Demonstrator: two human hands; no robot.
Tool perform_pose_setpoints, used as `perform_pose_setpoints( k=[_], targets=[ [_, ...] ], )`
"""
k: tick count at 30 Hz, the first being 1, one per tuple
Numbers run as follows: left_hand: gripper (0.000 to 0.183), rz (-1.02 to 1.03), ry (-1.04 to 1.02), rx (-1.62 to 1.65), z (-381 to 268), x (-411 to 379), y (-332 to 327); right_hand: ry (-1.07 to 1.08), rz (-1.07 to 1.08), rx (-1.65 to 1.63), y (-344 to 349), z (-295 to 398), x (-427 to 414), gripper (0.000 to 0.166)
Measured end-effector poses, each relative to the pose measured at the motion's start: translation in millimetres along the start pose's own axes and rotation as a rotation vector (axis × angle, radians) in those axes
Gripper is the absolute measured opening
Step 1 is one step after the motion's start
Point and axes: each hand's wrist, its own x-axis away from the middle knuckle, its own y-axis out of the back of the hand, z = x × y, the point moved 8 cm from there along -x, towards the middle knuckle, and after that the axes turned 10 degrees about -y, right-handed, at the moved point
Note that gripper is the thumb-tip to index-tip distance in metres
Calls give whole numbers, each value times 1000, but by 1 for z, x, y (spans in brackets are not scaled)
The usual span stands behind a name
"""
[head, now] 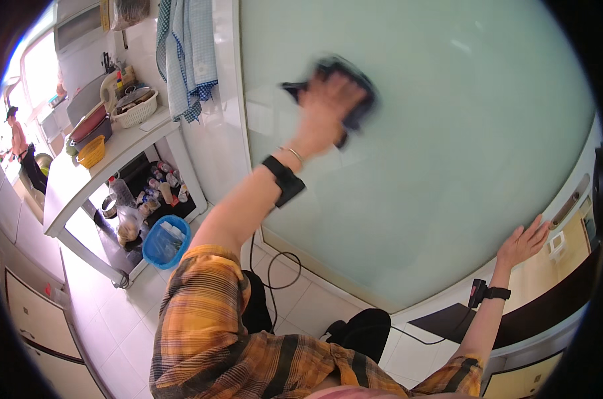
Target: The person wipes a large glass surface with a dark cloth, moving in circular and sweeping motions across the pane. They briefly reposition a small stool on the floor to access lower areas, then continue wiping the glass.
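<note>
My left hand (326, 112) lies spread over a dark cloth (365, 105) against the frosted glass panel (431, 164) of a door. Hand and cloth are blurred, so the exact grip of the fingers is unclear. Low on the right, my right hand (523, 245) holds nothing; its fingers are apart and rest at the door's white edge, close to a metal handle (568, 207). Each wrist wears a black strapped device, and a thin bracelet (292, 152) circles the left one.
Checked towels (189, 55) hang left of the door. A white table (117, 154) carries basins and baskets, with bottles on its lower shelf. A blue bin (167, 242) stands on the tiles. Black cable (284, 287) loops by my legs. Another person (20, 139) stands far left.
</note>
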Motion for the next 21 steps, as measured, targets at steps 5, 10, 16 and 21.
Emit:
perform_pose_setpoints(
  k=[5, 10, 16, 21],
  targets=[
    [42, -103, 861, -10, 212, 63, 11, -27, -24, -48, -3, 12, 1, 53],
    [48, -535, 521, 247, 42, -51, 19, -12, -25, -30, 5, 8, -3, 52],
    [54, 23, -459, 66, -170, -38, -17, 1, -20, 0, 0, -1, 0, 51],
    [73, -165, 276, -56, 5, -14, 2, -32, -8, 10, -2, -7, 1, 53]
  ],
)
